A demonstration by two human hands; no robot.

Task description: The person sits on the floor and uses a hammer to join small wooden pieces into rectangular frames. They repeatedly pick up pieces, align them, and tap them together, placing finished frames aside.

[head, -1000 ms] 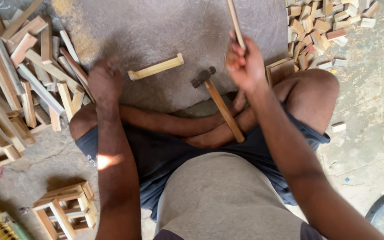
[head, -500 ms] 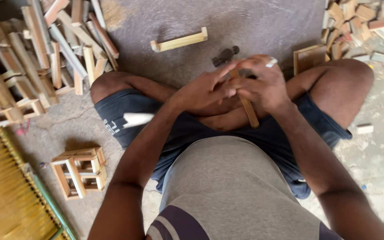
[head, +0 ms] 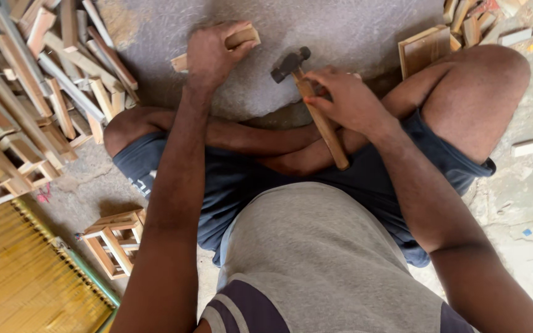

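I sit cross-legged on a concrete floor. My left hand point(head: 212, 52) reaches forward and is shut on a short wooden strip point(head: 242, 37) that lies on the floor ahead of me. My right hand point(head: 347, 98) grips a hammer point(head: 319, 114) near the top of its wooden handle. The dark metal head point(head: 288, 63) points up and to the left. The handle's end rests over my crossed ankles.
A pile of wooden strips and half-built frames point(head: 38, 92) fills the left. A small wooden box frame point(head: 115, 240) stands by my left thigh. A yellow slatted mat point(head: 26, 277) lies at the lower left. A flat wooden panel point(head: 424, 49) and offcuts point(head: 482, 15) sit upper right.
Both hands were together over the hammer at my lap. My left hand has since gone forward and taken the wooden strip, while my right hand stays on the hammer.
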